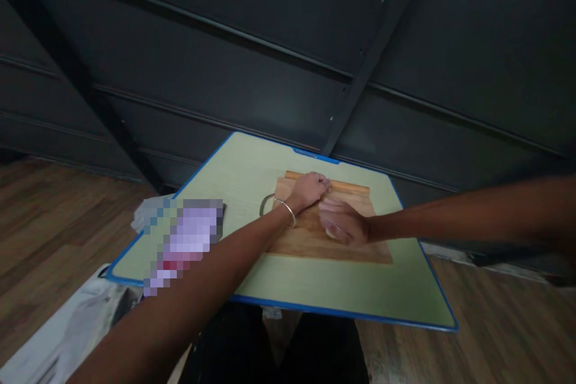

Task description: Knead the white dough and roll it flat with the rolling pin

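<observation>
A wooden board (310, 246) lies on a pale green folding table top (265, 282) with a blue rim. Along its far edge runs a raised wooden strip (351, 186). My left hand (310, 188), with a silvery bangle on the wrist, is closed at that far edge, its curled fingers against the board by the strip. Nearer to me, my right hand (344, 222) is blurred by motion low over the board, fingers bent inward. Something small and pale shows under its fingers, too smeared to name. A curved metal handle (264, 204) sticks out at the board's left side.
A pixelated purple item (193, 231) lies on the table's left part. Beyond the table stands a dark panelled wall (252, 60). Down at the left are a white box (58, 330) and a plastic bag (146, 213) by the wooden floor (58, 222). My legs are under the near edge.
</observation>
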{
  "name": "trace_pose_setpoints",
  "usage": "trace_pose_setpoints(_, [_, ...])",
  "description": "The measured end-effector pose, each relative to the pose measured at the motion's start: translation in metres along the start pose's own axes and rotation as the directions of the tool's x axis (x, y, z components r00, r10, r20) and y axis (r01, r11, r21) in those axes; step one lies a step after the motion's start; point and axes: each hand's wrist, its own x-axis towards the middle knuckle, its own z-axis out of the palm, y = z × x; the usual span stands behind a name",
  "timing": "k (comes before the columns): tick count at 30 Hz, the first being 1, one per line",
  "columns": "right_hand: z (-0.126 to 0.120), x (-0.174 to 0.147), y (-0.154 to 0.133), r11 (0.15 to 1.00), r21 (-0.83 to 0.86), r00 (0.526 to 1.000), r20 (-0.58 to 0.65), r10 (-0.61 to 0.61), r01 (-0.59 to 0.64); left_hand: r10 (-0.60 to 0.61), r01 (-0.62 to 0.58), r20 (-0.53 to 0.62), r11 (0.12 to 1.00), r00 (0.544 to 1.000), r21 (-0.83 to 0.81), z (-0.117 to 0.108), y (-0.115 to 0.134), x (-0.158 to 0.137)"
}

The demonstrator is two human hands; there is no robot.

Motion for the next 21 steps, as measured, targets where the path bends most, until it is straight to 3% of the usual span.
trace_pose_setpoints(2, [-0.012, 0.005, 0.007, 0.996, 0.046, 0.988, 0.135, -0.076, 0.070, -0.020, 0.020, 0.001, 1.000, 1.000, 0.022, -0.001, 0.008, 0.004])
trace_pose_setpoints(6, [-0.018, 0.018, 0.015, 0.959, 0.126, 0.951, 0.150, -0.270, 0.252, -0.001, 0.001, -0.004, 0.999, 1.000, 0.044, -0.001, 0.010, 0.006])
trace_pose_setpoints(10, [-0.002, 0.024, 0.006, 0.966, -0.020, 0.944, 0.221, -0.246, 0.257, 0.003, -0.003, -0.008, 0.998, 1.000, 0.060, 0.003, -0.006, -0.003])
trace_pose_setpoints(12, [0.004, 0.022, -0.005, 0.969, -0.176, 0.962, 0.241, -0.130, 0.175, 0.031, -0.031, 0.008, 0.997, 0.999, 0.074, 0.003, -0.014, -0.003])
trace_pose_setpoints(15, [0.005, 0.015, -0.027, 0.943, -0.314, 0.986, 0.090, 0.141, -0.107, 0.057, -0.057, 0.003, 0.996, 0.998, 0.069, 0.002, -0.021, 0.003])
trace_pose_setpoints(18, [-0.001, 0.009, -0.047, 0.881, -0.320, 0.932, -0.016, 0.361, -0.347, 0.048, -0.047, -0.013, 0.998, 0.999, 0.052, 0.002, -0.023, 0.008])
trace_pose_setpoints(21, [-0.012, 0.008, -0.053, 0.820, -0.299, 0.859, 0.003, 0.512, -0.488, 0.013, -0.012, -0.018, 0.998, 1.000, 0.054, 0.002, -0.023, 0.008])
